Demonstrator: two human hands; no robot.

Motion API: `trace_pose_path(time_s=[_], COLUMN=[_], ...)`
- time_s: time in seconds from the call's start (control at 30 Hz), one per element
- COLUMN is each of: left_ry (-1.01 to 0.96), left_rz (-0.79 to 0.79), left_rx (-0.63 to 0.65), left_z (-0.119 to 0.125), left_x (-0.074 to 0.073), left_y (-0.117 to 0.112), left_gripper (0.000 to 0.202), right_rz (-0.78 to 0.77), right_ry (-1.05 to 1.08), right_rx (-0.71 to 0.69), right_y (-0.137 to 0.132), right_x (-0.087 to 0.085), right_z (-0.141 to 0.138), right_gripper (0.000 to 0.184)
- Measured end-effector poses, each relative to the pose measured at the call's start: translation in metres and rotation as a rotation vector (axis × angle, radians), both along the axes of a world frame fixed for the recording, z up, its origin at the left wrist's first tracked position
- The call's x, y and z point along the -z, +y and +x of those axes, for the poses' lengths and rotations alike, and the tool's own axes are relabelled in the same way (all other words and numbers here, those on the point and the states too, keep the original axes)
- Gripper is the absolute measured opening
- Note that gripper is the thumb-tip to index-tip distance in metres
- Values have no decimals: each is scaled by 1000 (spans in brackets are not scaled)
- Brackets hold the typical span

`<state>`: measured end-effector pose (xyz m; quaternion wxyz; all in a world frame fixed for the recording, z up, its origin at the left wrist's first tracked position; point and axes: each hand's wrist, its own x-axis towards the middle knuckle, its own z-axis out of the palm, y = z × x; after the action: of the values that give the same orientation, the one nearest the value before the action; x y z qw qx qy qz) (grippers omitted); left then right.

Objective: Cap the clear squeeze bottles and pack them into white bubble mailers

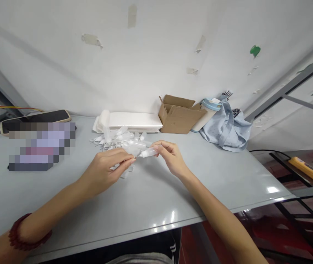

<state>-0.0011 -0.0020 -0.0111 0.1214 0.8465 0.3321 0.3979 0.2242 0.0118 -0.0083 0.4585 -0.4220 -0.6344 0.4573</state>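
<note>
Over the grey table (145, 198), my right hand (170, 156) pinches a small clear plastic tube (148, 152) with a white end, held level. My left hand (108, 170) meets it from the left, fingers pinched together at the tube's tip on a small white piece I cannot make out. Just behind my hands lies a loose pile of clear tubes and white caps (117, 139). A few white bits lie under my left fingers.
A stack of white sheets (134, 121) sits behind the pile. An open cardboard box (179, 114), a white cup with a blue lid (206, 113) and a light blue cloth bag (228, 128) stand at the back right. A phone (35, 119) lies far left.
</note>
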Motion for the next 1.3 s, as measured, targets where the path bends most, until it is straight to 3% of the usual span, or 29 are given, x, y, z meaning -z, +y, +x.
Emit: trace_pose_path(time_s=[0.2, 0.4, 0.57, 0.77, 1.3], left_ry=[17, -52, -121, -108, -65], left_rz=[11, 19, 31, 55, 117], left_rx=[0, -34, -122, -70, -37], left_z=[0, 8, 6, 5, 6], left_x=[3, 0, -5, -4, -4], left_y=[1, -5, -6, -5, -5], left_gripper=[22, 23, 21, 20, 18], right_rz=[5, 6, 22, 7, -30], right_ry=[-50, -82, -20, 42, 102], right_rx=[20, -51, 56, 81, 45], right_y=[-2, -7, -6, -5, -6], right_x=[1, 9, 5, -1, 1], right_z=[-3, -12, -9, -7, -8], right_gripper=[29, 27, 29, 29, 30])
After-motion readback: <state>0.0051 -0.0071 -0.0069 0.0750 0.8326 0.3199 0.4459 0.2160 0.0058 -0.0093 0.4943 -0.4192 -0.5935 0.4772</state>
